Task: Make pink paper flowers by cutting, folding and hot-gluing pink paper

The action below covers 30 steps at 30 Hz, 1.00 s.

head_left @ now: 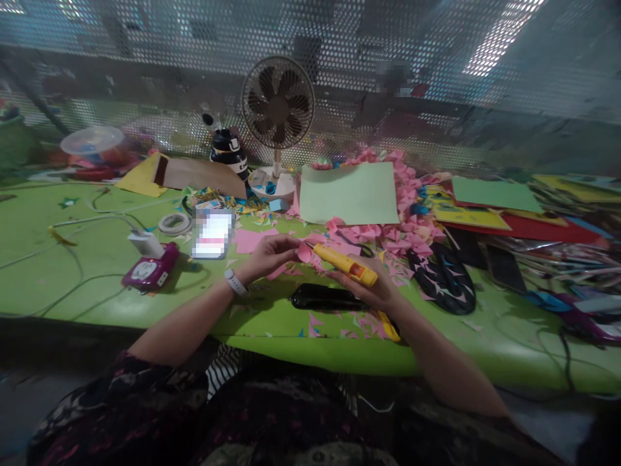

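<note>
My left hand [273, 254], a white watch on its wrist, pinches a small pink paper piece [304, 252] between thumb and fingertips. My right hand [371, 285] is closed around what looks like a yellow glue gun [342, 262], its thin tip pointing left at the pink piece. Some of its body is hidden by my fingers. Under my hands lies a glossy black elongated object [325, 298] of a kind I cannot make out. A yellow curved part [389, 327] shows below my right hand; whether it belongs to the tool I cannot tell. Pink paper scraps [315, 323] surround both hands.
The green table [97, 223] bears a lit phone [212, 234], a tape roll [174, 224] and a purple device [150, 268] with a charger and cables. Behind stand a fan [278, 103], a black bottle [228, 152] and a pale green sheet [347, 194] on pink paper shapes.
</note>
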### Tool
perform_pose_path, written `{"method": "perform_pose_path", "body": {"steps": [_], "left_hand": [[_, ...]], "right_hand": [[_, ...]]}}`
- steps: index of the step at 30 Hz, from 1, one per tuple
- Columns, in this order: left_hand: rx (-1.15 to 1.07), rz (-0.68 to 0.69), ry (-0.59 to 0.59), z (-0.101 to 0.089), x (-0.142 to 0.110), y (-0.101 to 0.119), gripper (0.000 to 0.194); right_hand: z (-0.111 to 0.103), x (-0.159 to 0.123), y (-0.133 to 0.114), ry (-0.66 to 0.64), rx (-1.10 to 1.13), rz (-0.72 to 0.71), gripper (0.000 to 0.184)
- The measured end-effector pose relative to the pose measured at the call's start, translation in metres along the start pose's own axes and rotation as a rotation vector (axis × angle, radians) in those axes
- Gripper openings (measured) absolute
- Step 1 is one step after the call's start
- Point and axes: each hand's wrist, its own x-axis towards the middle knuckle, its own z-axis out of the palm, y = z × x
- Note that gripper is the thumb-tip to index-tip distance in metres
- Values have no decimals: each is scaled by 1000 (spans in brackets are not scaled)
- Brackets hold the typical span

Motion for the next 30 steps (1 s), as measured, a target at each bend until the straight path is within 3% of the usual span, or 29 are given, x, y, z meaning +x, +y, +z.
{"method": "perform_pose_path", "body": {"steps": [30], "left_hand": [[58,28,-10,-1,0,0,25]], "right_hand": [[2,-2,4,-10,-106,-9,38]]}}
